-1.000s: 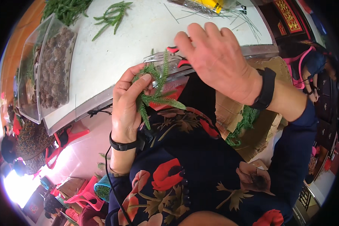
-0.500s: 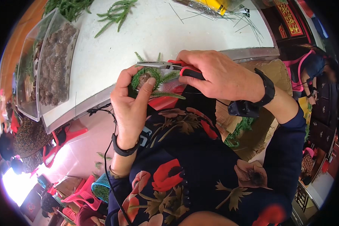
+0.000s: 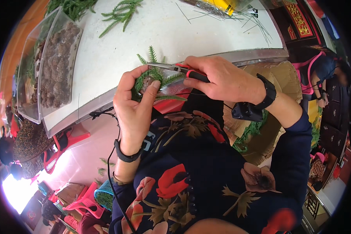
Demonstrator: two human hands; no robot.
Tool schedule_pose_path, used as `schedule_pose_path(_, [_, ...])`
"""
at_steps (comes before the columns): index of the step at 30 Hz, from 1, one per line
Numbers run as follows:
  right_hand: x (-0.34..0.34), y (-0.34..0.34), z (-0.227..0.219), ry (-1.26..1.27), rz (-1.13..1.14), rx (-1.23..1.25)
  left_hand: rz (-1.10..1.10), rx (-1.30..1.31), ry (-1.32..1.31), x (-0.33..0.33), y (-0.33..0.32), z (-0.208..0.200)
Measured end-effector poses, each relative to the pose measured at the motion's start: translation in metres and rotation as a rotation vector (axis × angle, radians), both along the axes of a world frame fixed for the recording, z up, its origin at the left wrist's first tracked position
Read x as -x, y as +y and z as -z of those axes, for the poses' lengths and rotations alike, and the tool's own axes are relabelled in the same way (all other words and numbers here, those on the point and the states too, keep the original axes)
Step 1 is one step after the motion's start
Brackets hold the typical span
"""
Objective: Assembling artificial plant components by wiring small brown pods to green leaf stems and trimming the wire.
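Note:
Between the thumb and fingers of my left hand [image 3: 132, 97] is a small pine cone [image 3: 147, 82] with green artificial pine sprigs [image 3: 167, 81] spreading around it. My right hand [image 3: 230, 80] is wrapped round the red and black handles of long-nose pliers [image 3: 191, 73]. The pliers' narrow metal jaws point left across the top of the sprigs, and their tip meets my left fingertips. Whether the jaws grip a wire there is too small to tell. Both hands are just off the near edge of the white table [image 3: 152, 35].
A clear plastic box [image 3: 58, 64] of pine cones stands at the table's left. A loose green sprig [image 3: 122, 15] and thin wires [image 3: 257, 29] lie farther back. Cardboard [image 3: 280, 128] with greenery sits below right. Other people and pink chairs [image 3: 84, 201] are around.
My right hand and the pliers have moved slightly left. The sprigs have turned a little in my left hand, and the pliers' jaws look more closed.

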State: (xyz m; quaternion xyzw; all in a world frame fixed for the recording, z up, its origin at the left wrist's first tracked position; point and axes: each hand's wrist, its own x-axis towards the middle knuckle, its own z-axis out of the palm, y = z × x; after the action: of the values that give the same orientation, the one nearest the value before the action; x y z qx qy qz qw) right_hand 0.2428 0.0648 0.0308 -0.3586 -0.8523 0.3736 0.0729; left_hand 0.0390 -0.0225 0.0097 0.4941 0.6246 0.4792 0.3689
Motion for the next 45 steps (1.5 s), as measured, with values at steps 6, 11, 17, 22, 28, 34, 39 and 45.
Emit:
schedule_pose_path(6, [-0.003,0.004,-0.001,0.042,-0.029,0.232,0.055,0.091,-0.261,0.001,0.001,-0.004])
schedule_pose_path(11, [-0.009,0.01,0.001,0.03,-0.103,0.239,0.087,0.102,-0.299,-0.002,0.001,-0.005])
schedule_pose_path(17, [-0.01,0.013,-0.003,-0.004,-0.108,0.289,0.107,0.145,-0.341,-0.002,0.002,-0.004])
schedule_pose_path(22, [-0.01,0.014,-0.003,-0.082,-0.098,0.255,0.103,0.145,-0.335,-0.003,0.003,-0.006])
schedule_pose_path(28, [-0.008,0.009,-0.01,-0.133,-0.094,0.172,0.108,0.162,-0.356,0.0,0.002,-0.004])
schedule_pose_path(34, [-0.007,0.0,-0.018,-0.163,-0.104,0.107,0.108,0.197,-0.395,0.002,0.001,-0.005])
schedule_pose_path(39, [-0.012,0.001,-0.009,-0.144,-0.17,0.051,0.121,0.182,-0.41,0.001,0.0,-0.009])
schedule_pose_path(45, [-0.011,-0.002,-0.011,-0.18,-0.18,0.058,0.114,0.173,-0.317,-0.001,-0.003,-0.008])
